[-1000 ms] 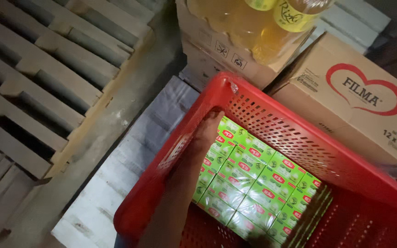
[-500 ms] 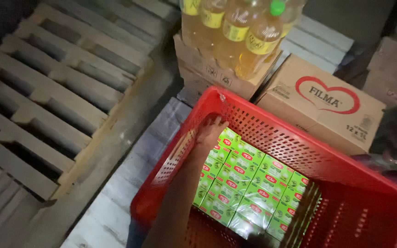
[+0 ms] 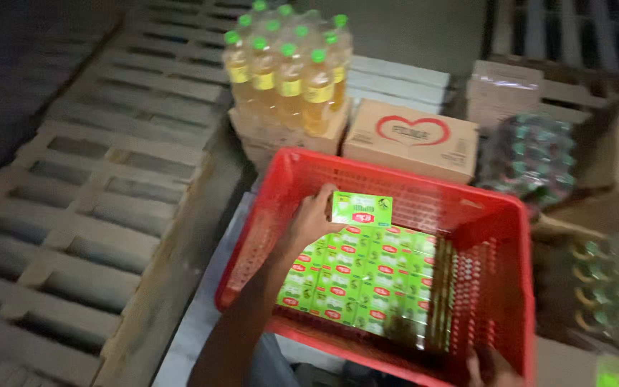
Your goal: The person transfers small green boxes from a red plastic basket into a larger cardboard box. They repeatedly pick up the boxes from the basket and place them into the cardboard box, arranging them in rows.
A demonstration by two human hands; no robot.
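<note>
The box (image 3: 362, 208) is small, flat, green with a red patch, held above the packed boxes (image 3: 356, 276) in the red crate (image 3: 492, 215). The left hand (image 3: 314, 215) pinches its left end, thumb on top. The right hand (image 3: 494, 365) rests at the crate's near right rim; finger state cannot be told. Far: oil bottles (image 3: 288, 68) on cartons, a carton (image 3: 413, 140) beside. Left: wooden pallets (image 3: 87, 186). The room is dim.

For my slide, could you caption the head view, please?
Left hand lifts a green box above packed boxes in a red crate.
</note>
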